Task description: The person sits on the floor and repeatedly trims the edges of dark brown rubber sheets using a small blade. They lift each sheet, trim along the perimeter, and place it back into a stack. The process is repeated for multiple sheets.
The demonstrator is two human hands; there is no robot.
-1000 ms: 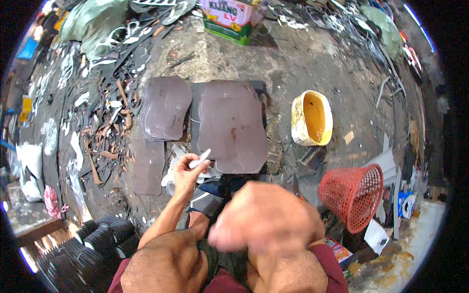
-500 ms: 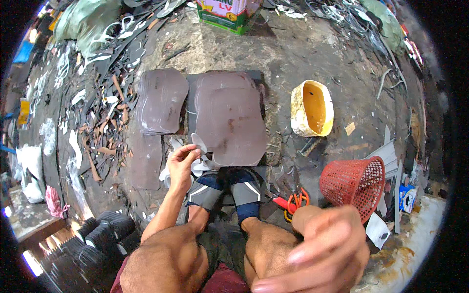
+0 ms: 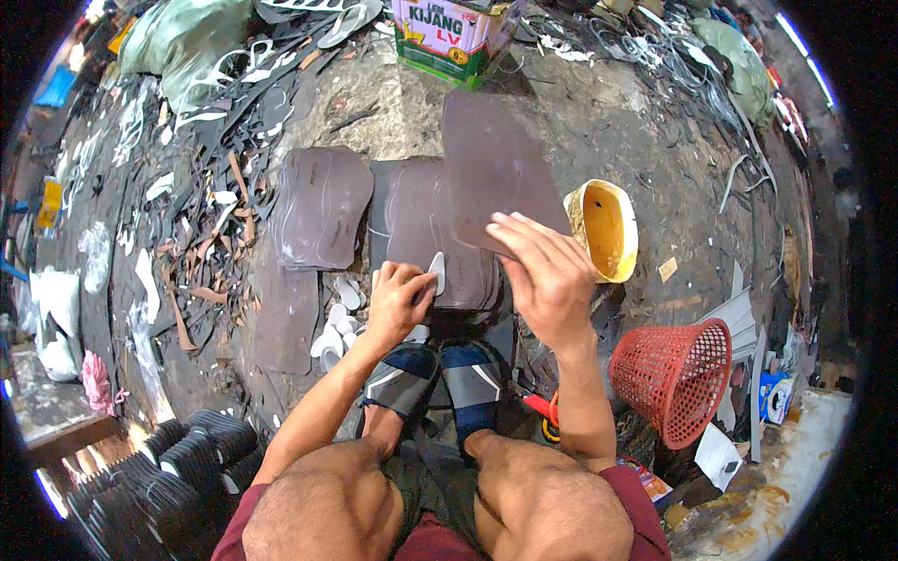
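My left hand [image 3: 400,297] pinches a small white teardrop-shaped piece [image 3: 437,272] above the near part of a stack of brown sole sheets [image 3: 416,210]. Between the thumb and fingers of my right hand [image 3: 552,276] is the near edge of a brown sole sheet [image 3: 496,159], blurred and raised off the stack's right side. More white pieces [image 3: 334,338] lie in a loose heap beside my left wrist. Left of the stack sits a second pile of brown sheets [image 3: 323,206] with outlines drawn on top.
A yellow tub [image 3: 578,215] of amber stuff stands right of my right hand. Further out are a red mesh basket [image 3: 659,374] and red-handled pliers [image 3: 537,404]. A tin can [image 3: 449,47] stands at the far side. Scraps [image 3: 210,290] litter the left; black soles [image 3: 182,467] are piled near left.
My right hand has swung forward from beside my right knee and lifted a brown sheet up and rightward. My left hand has moved right with a white piece, over the stack.
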